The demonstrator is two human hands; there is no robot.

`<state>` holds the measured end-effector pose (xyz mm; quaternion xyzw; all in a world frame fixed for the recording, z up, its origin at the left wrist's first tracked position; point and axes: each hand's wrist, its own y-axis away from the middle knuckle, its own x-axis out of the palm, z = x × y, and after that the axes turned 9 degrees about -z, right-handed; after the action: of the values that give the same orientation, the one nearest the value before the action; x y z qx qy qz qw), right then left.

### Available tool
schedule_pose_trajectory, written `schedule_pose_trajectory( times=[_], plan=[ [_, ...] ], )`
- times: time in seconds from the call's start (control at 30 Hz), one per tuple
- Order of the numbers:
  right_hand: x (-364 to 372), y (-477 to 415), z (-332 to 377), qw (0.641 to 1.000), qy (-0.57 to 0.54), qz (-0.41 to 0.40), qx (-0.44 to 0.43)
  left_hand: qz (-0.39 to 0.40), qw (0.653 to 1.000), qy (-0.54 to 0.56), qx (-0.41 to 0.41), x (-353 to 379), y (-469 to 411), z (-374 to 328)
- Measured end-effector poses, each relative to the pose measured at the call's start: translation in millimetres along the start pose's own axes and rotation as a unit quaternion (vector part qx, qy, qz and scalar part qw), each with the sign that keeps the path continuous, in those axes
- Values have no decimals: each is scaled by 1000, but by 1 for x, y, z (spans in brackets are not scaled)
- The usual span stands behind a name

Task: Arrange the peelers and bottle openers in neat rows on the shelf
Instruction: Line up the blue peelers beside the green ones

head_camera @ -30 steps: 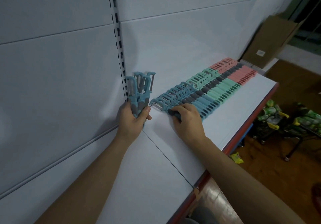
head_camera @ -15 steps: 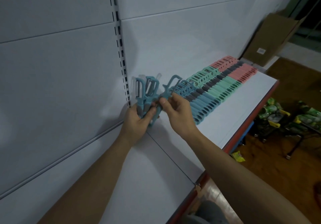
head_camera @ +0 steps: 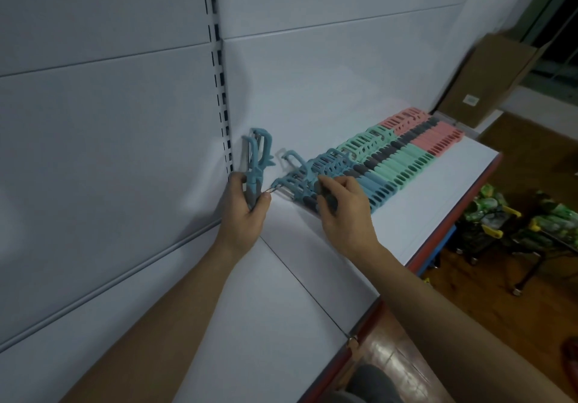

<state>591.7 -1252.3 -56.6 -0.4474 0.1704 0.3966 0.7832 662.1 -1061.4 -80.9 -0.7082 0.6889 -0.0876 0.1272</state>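
While the left hand (head_camera: 245, 215) grips spare blue peelers (head_camera: 257, 164) upright, heads above its curled fingers, as a ready supply, the right hand (head_camera: 344, 211) pinches one blue peeler (head_camera: 301, 169) by its handle, head beyond the fingertips, apparently to extend the row (head_camera: 403, 168) on the shelf (head_camera: 406, 224).

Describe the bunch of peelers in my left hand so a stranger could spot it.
Find the slotted upright on the white back wall. At its foot, the left hand grips a small bunch of blue peelers. Unlike the rows lying flat on the shelf, these stand upright, heads up.
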Motion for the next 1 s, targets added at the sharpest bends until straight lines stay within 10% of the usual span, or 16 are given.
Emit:
schedule_pose_trajectory(
  times=[1.0],
  plan=[
    [21, 9, -10, 994, 72, 25, -83, -2, 997, 53, -54, 3, 4, -11]
  ],
)
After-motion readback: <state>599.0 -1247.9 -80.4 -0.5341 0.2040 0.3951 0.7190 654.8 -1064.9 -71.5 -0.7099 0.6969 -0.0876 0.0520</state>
